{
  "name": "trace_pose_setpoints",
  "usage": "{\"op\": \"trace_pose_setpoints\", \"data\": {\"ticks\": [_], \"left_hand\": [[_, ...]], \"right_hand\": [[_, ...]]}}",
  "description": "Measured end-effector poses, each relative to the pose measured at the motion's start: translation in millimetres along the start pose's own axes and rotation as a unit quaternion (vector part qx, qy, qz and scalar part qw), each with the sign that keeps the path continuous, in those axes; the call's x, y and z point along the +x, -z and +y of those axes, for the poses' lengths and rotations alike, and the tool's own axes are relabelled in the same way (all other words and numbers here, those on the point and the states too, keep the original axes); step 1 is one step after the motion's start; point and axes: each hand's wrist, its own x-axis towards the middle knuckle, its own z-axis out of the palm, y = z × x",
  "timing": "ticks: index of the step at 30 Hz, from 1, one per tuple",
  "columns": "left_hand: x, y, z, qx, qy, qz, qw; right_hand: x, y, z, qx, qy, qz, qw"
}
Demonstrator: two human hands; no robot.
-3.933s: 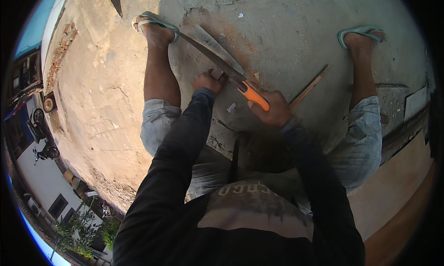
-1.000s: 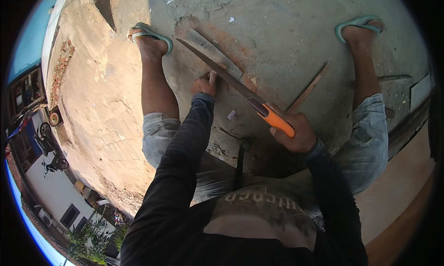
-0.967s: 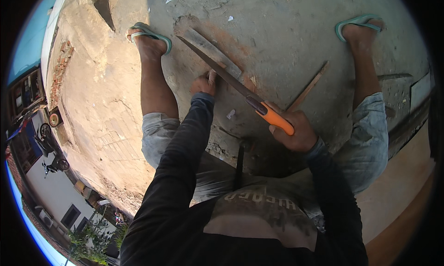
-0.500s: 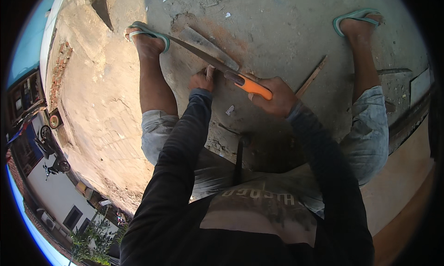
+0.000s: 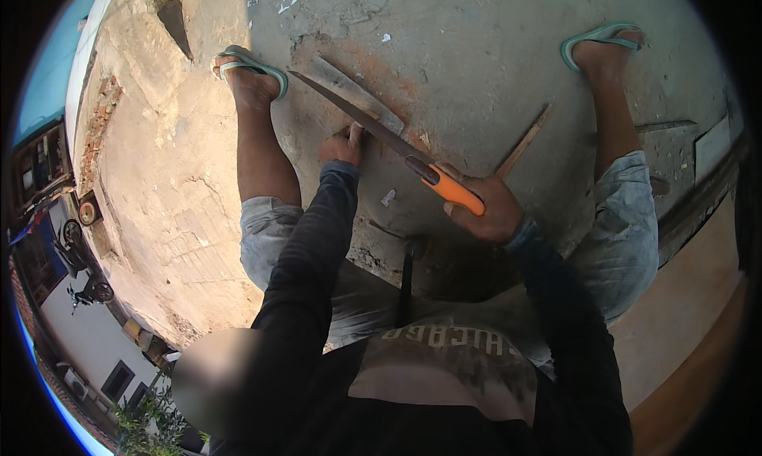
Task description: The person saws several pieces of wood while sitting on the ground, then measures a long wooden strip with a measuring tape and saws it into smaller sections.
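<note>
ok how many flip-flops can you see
2: the left flip-flop, upper left, near the tip of the saw; the right flip-flop, upper right. No others show.

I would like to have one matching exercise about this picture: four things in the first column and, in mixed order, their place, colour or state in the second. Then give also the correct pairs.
1. right hand
2. left hand
3. sandals
4. wooden stick

A. pale green
B. lies on the ground
C. closed around the orange saw handle
D. thumb close to the saw blade

Pairs: 1-C, 2-D, 3-A, 4-B
</note>
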Motion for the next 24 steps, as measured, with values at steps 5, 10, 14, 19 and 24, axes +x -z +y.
{"op": "trace_pose_setpoints", "data": {"ticks": [5,10,14,19,24], "left_hand": [[0.2,-6.8,0.9,0.028,0.006,-0.022,0.999],[1.7,-7.0,-0.8,0.022,0.016,-0.031,0.999],[-3.6,3.2,6.2,0.022,0.027,-0.054,0.998],[-4.1,10.2,13.5,0.021,0.041,-0.045,0.998],[-7.6,23.6,22.5,0.041,0.052,-0.065,0.996]], "right_hand": [[31.5,-13.6,11.3,0.017,0.006,0.034,0.999],[17.6,-12.8,22.5,0.000,0.003,0.033,0.999],[-0.6,-8.6,21.8,0.031,-0.019,0.027,0.999],[47.9,-26.3,38.4,-0.007,0.049,0.103,0.993],[5.7,-30.8,67.6,0.236,-0.015,0.226,0.945]]}}
